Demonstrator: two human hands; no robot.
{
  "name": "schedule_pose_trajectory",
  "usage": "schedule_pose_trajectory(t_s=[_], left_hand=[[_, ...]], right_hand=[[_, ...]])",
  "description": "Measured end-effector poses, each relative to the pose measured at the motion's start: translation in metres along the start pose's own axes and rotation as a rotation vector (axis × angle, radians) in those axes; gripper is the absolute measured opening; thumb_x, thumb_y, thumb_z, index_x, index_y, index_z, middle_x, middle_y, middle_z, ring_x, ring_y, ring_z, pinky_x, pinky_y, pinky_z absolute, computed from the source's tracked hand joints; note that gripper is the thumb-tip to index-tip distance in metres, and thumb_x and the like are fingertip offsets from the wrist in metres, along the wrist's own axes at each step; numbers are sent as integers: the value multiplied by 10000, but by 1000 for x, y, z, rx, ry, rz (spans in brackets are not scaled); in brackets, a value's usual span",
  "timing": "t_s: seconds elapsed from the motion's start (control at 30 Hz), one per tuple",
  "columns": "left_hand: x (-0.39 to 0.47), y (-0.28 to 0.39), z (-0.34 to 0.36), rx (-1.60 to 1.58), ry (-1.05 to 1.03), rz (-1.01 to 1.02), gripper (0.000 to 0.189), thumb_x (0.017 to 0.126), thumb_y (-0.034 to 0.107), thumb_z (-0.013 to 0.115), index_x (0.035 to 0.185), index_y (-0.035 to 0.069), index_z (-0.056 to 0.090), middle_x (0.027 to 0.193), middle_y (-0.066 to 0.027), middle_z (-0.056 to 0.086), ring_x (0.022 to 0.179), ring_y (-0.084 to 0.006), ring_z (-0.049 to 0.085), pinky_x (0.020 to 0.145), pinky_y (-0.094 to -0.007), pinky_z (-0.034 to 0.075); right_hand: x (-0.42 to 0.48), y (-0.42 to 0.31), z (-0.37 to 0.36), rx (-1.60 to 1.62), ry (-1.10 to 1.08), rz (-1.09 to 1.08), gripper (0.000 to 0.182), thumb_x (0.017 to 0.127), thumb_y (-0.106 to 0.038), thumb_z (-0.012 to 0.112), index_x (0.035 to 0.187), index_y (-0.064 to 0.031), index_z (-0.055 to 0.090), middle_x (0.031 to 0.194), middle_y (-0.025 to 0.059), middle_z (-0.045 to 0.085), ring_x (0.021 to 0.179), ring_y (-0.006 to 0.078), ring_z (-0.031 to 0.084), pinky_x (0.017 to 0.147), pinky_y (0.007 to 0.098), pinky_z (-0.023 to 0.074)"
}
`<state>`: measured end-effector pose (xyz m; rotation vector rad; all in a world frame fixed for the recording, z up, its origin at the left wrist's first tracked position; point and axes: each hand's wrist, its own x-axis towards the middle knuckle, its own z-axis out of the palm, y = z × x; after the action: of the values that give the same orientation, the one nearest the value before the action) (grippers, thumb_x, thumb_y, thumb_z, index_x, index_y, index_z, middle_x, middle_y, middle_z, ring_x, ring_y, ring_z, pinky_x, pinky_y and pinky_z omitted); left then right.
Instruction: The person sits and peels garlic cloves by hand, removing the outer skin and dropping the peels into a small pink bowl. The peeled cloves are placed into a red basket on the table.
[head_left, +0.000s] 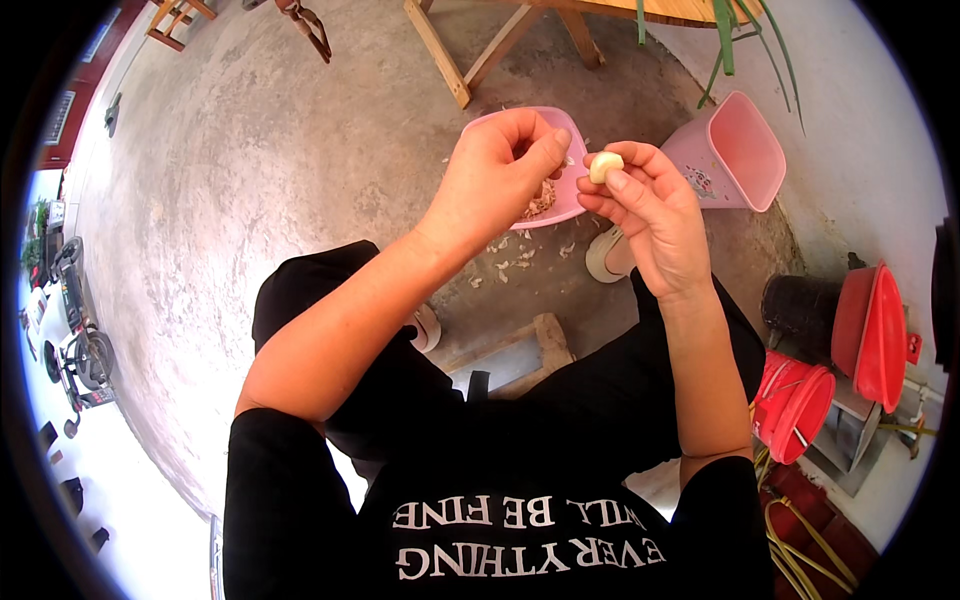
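My right hand (652, 210) pinches a peeled garlic clove (606, 166), pale and smooth, between thumb and fingers. Just left of it, my left hand (510, 161) is held over a pink plastic basin (559, 120) with its thumb pressed to the curled fingers. A whitish flake shows by those fingertips; whether they hold it I cannot tell. In the basin lies a pile of brownish garlic skins (541, 201), partly hidden behind my left hand. Loose bits of skin (523, 255) are scattered on the concrete floor below the basin.
A pink bin (690, 161) stands right of the basin. Ahead is a wooden table (499, 49) with green leaves (726, 37) hanging over its edge. Along the right wall are a red basin (855, 326), a red bucket (780, 397) and a yellow hose (795, 551). A wooden-framed object (551, 345) lies between my feet.
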<state>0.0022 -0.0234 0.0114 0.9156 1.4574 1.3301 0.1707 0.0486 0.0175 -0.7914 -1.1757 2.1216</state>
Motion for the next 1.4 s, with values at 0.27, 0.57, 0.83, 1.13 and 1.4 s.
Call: schedule_pose_trajectory(t_s=[0.27,0.57,0.83,1.13,1.4], left_hand=[[-1,1,2,74,-44,148,151,892,105,600,993,-5,582,877,-28,623,735,-68,573,656,-214,491],[-7,6,9,32,-75,87,141,853,90,633,947,-14,626,828,-46,651,748,-97,617,671,-224,511],[-9,8,5,101,-123,70,135,876,70,613,963,-32,617,845,-43,652,757,-80,619,691,-213,516],[-7,7,5,157,-103,82,121,902,61,564,938,-38,623,797,-51,646,697,-84,615,647,-217,516],[-7,8,7,96,-89,119,95,894,48,574,947,-30,570,821,-40,623,712,-80,605,649,-205,507]], right_hand=[[2,-1,2,-27,26,-24,232,885,-44,584,1090,26,502,995,108,612,864,171,635,789,280,537],[2,6,0,-120,13,-93,207,875,-42,608,1056,29,537,955,96,630,814,135,629,755,256,531],[0,9,1,-204,4,-153,168,868,-25,617,1020,31,569,906,91,650,784,122,634,733,249,537],[1,9,0,-154,-4,-85,168,868,-52,629,1005,26,572,908,91,650,774,122,632,728,254,536],[2,9,-2,-91,31,-45,215,872,-61,622,1051,20,535,934,91,633,795,141,634,734,270,538]])
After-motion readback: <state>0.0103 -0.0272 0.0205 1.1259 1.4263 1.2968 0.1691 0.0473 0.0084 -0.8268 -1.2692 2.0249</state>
